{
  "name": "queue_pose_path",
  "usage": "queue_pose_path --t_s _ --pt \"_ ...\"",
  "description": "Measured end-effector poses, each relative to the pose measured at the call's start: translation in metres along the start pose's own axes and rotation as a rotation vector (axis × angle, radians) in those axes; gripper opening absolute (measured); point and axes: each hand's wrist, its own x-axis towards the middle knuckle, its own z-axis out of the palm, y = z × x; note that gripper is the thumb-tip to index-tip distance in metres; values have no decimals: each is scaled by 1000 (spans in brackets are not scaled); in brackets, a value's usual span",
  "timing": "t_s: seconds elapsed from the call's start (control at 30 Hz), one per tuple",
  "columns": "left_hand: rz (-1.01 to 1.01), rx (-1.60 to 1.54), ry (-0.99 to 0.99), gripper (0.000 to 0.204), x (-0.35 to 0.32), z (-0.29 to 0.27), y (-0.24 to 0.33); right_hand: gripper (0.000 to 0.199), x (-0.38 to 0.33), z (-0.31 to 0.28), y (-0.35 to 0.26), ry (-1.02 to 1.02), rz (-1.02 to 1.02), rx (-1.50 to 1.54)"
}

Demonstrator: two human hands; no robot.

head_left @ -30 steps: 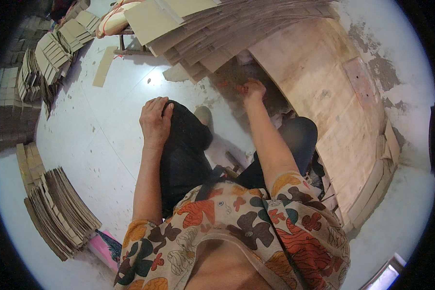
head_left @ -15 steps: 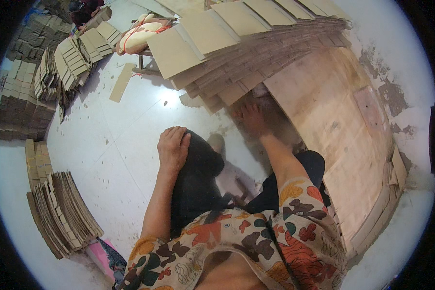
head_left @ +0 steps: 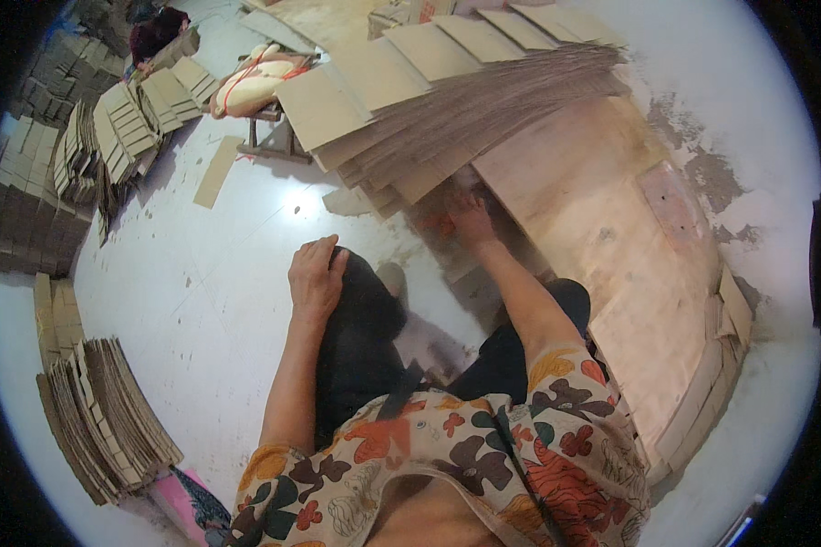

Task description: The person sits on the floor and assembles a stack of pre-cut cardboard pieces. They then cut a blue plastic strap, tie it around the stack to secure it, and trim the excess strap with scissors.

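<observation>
Nearest the camera, the floral shirt fills the lower edge, its bottom cut off by the frame, and dark trousers cover the bent knees beneath it. The left hand rests curled, fingers loosely bent, on the left knee and grips nothing. A little farther out, the right hand reaches to the lower edge of the fanned stack of flat cardboard sheets; its fingertips go in under the bottom sheets and are hidden and blurred, so I cannot tell whether it has hold of a sheet or only touches them. That stack lies straight ahead of the person, overlapping a large plywood board that runs down the right side, with more cardboard pieces leaning along its far edge. To the left on the pale floor sit a near bundle of folded cardboard and farther piles, dim toward the rim. Beyond the stack, a small stool with a cushion is partly covered by sheets.
</observation>
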Motion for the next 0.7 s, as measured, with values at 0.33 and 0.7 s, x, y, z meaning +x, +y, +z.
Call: queue_pose_path --t_s 0.33,0.7 --pt "-11 -217 46 28 -14 1 -13 13 -40 -23 56 524 197 425" --pt "508 -802 630 75 -48 -251 30 43 -130 -75 44 299 330 590"
